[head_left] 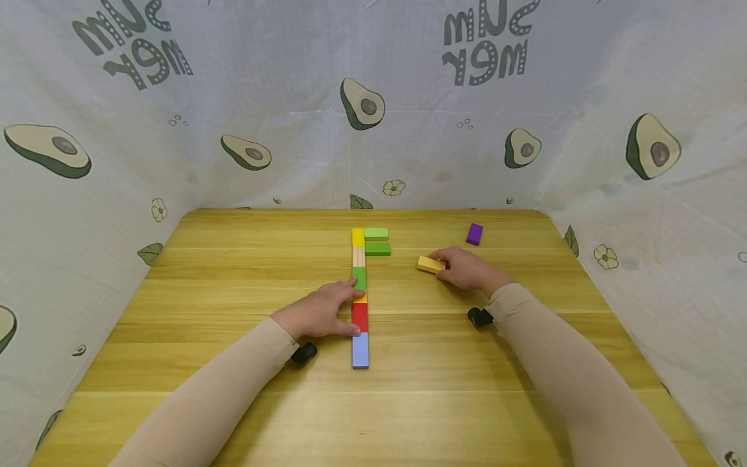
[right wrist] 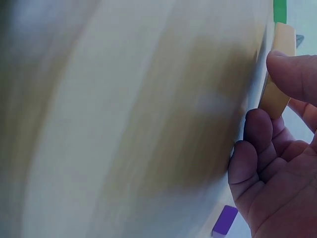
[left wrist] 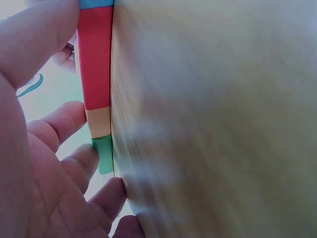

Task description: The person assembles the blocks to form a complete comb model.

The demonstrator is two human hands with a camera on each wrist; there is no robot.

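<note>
Coloured blocks lie end to end in a column: yellow [head_left: 358, 237], plain wood [head_left: 358, 257], green [head_left: 360, 277], orange [head_left: 362, 298], red [head_left: 360, 318] and light blue [head_left: 360, 350]. From the left, my left hand [head_left: 321, 310] rests its spread fingertips and thumb along the column, beside the red block in the left wrist view. Two green blocks, one light [head_left: 376, 233] and one darker [head_left: 378, 249], stick out rightward near the column's far end. My right hand [head_left: 465, 268] pinches a light orange block [head_left: 430, 264] between thumb and fingers, low over the table.
A purple block [head_left: 474, 234] lies alone at the far right, beyond my right hand. The wooden table [head_left: 233, 246] ends at a hanging cloth [head_left: 303, 78] printed with avocados, behind and on both sides.
</note>
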